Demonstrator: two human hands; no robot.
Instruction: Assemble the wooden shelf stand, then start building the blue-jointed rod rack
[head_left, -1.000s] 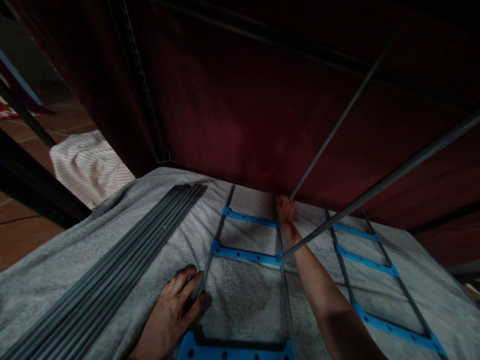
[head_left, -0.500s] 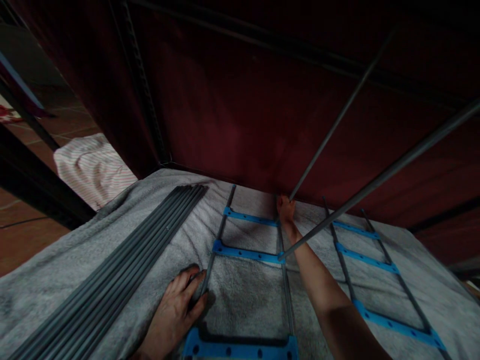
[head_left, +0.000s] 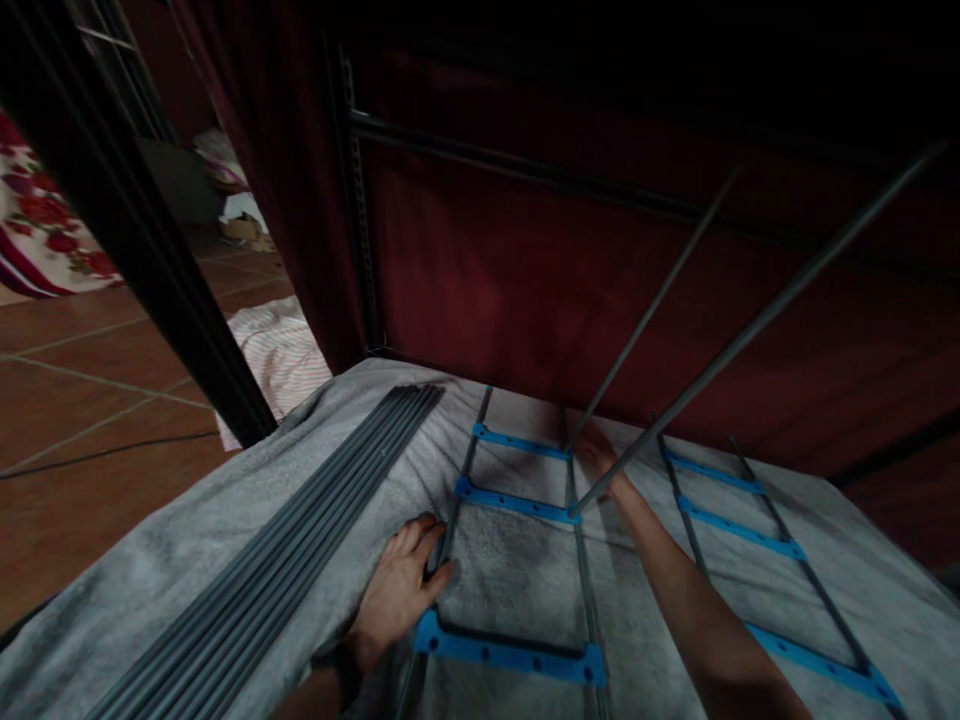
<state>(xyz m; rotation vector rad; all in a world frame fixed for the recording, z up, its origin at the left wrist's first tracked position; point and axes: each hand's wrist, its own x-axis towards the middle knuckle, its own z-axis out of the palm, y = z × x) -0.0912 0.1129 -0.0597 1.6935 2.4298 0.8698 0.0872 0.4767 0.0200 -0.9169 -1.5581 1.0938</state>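
Observation:
Two grey rods run lengthwise through blue plastic crossbars (head_left: 517, 500) and form a ladder-like frame on a grey cloth. Its left rod (head_left: 466, 460) passes between the thumb and fingers of my left hand (head_left: 401, 590), which is closed on it. One upright rod (head_left: 720, 360) rises from the right end of the middle crossbar. Another, thinner upright rod (head_left: 649, 315) meets the right end of the far crossbar (head_left: 521, 441). Close beside its foot is my right hand (head_left: 598, 455), smeared by motion and partly behind the nearer upright, so its grip is unclear.
Several loose grey rods (head_left: 300, 530) lie side by side at the left. A second blue-and-grey frame (head_left: 739, 525) rests at the right. Behind stands a dark red cloth wall (head_left: 480, 290) with metal bars. A black post (head_left: 172, 280) rises at the left, above the tiled floor (head_left: 90, 380).
The thin upright's lower end has come down to the far crossbar's right end. My right hand has shifted slightly toward me; my left stays on the frame's left rod. The view has turned left.

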